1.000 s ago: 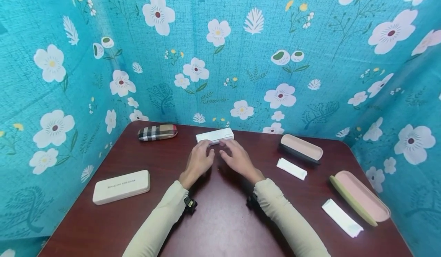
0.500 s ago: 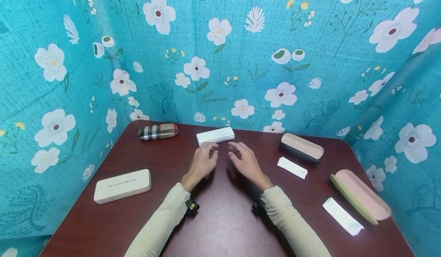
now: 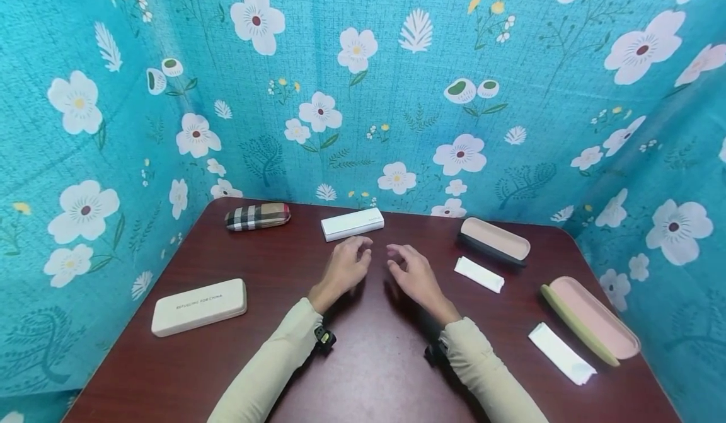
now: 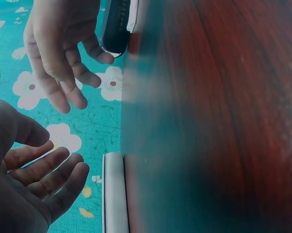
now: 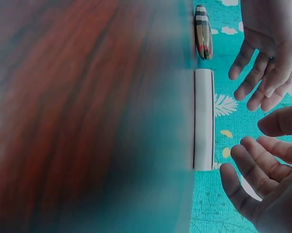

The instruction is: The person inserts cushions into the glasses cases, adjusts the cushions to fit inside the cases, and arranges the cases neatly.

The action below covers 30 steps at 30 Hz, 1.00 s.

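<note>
A slim white glasses case [image 3: 353, 224], closed, lies at the back middle of the table. Just in front of its right end is my left hand [image 3: 343, 268], fingers loosely bent and holding nothing. My right hand [image 3: 416, 277] hovers to the right, likewise with bare, relaxed fingers and a gap between the two hands. In the left wrist view, the white case's side [image 4: 114, 194] shows beyond my left fingers [image 4: 63, 187]. The right wrist view has the same case [image 5: 203, 119] apart from both hands.
At the left are a plaid glasses case [image 3: 258, 216] and a cream lettered case [image 3: 198, 307]. To the right stand an open black case [image 3: 493, 241] and an open green case [image 3: 590, 319], each beside a folded white cloth [image 3: 479, 274]. A floral curtain [image 3: 363, 127] backs the table.
Both hands have drawn back from the white case, toward the body and slightly right, and spread a little apart. The case is now fully uncovered in the head view and stays where it was.
</note>
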{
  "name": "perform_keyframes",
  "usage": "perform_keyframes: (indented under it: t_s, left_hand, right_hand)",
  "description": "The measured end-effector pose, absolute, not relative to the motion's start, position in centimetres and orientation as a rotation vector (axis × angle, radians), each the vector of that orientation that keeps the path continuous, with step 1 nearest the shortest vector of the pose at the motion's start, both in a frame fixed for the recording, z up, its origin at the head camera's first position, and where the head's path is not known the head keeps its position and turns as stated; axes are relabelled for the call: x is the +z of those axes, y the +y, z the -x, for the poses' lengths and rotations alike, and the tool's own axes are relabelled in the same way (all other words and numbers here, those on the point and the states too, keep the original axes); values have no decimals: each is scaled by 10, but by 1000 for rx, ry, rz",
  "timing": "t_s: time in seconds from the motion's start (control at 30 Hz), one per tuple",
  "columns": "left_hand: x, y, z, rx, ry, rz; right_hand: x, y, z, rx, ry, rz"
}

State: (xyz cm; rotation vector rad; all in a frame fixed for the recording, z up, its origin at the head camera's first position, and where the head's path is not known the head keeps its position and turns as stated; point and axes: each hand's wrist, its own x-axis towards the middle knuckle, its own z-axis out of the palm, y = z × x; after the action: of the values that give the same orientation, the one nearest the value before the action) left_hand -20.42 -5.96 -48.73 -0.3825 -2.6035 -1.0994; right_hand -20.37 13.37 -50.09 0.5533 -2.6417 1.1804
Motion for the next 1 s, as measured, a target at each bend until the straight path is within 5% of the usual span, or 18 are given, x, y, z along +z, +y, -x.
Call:
perform_keyframes:
  t_s: [1.0]
  left_hand:
    - [-484,-18,216,-1127,-2726,521]
  right_hand:
    - [-497,204,179,1012,-2837,-92]
